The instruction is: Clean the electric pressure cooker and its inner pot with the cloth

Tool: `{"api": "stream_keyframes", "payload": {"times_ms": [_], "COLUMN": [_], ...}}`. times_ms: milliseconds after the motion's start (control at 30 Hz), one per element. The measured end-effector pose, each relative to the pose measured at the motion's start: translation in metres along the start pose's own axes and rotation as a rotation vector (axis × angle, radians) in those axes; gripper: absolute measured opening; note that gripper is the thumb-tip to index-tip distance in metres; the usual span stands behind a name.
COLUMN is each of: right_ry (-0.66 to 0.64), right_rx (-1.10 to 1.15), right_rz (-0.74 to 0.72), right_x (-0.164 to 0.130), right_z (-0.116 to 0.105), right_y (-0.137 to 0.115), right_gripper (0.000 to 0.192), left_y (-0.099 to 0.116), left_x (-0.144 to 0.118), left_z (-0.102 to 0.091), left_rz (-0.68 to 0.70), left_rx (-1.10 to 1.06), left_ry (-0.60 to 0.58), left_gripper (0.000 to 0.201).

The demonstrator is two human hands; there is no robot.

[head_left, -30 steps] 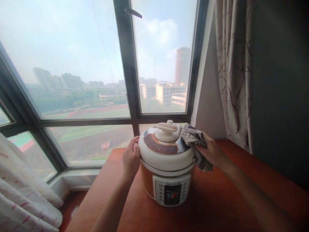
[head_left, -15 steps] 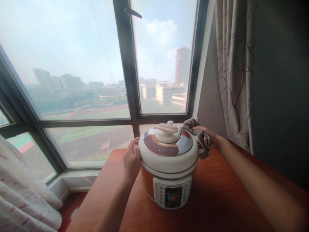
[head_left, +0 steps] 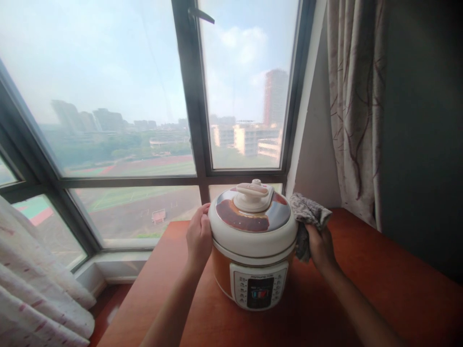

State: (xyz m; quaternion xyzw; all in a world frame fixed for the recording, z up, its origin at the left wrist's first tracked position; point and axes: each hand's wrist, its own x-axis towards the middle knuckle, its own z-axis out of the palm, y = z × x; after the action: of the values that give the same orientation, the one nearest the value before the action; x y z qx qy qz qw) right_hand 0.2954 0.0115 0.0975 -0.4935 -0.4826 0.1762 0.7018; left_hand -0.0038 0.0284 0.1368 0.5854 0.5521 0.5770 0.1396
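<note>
An electric pressure cooker [head_left: 249, 248] stands upright on the table, with a cream lid rim, a shiny brown top, a knob handle and a front control panel. My left hand [head_left: 199, 233] grips the left side of its lid rim, fingers curled behind the edge. Against the cooker's right side, my right hand [head_left: 321, 245] holds a crumpled grey patterned cloth [head_left: 309, 212]. Part of the cloth hangs down below my fingers beside the cooker's body. The fingertips of my right hand are hidden by the cloth.
The reddish-brown wooden table [head_left: 379, 279] carries the cooker. Behind it rises a dark-framed window [head_left: 202, 180] with a sports field and buildings outside. A patterned curtain [head_left: 356, 120] hangs at the right, another curtain [head_left: 39, 274] at the lower left.
My right hand and the cloth have come from the cooker's back right edge down and nearer along its right side. My left hand stays on the lid rim.
</note>
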Motion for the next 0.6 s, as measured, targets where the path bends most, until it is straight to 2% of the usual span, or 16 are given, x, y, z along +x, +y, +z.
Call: {"api": "stream_keyframes", "payload": {"times_ms": [167,300,367,467,600], "right_ry": [0.076,0.053,0.004,-0.157,-0.562], "right_rx": [-0.050,-0.075,-0.164,-0.376,-0.566], "right_rz": [-0.121,-0.186,-0.276,-0.562,-1.040], "right_x": [-0.047,-0.094,-0.116,-0.132,-0.121], "right_z": [0.013,0.024,0.030,0.039,0.049], "right_y": [-0.006,-0.012,-0.021,-0.045,-0.078], "right_gripper": [0.051,0.055,0.057,0.059,0.059], "left_y": [0.002,0.003,0.003,0.001,-0.001], "left_x": [0.000,0.000,0.000,0.001,0.003], "left_z": [0.000,0.000,0.000,0.000,-0.002], "left_rz": [-0.005,0.007,0.009,0.002,0.025], "left_rx": [0.002,0.009,0.008,0.010,0.001], "left_ry": [0.015,0.015,0.013,0.016,-0.009], "left_gripper": [0.040,0.039,0.039,0.039,0.040]}}
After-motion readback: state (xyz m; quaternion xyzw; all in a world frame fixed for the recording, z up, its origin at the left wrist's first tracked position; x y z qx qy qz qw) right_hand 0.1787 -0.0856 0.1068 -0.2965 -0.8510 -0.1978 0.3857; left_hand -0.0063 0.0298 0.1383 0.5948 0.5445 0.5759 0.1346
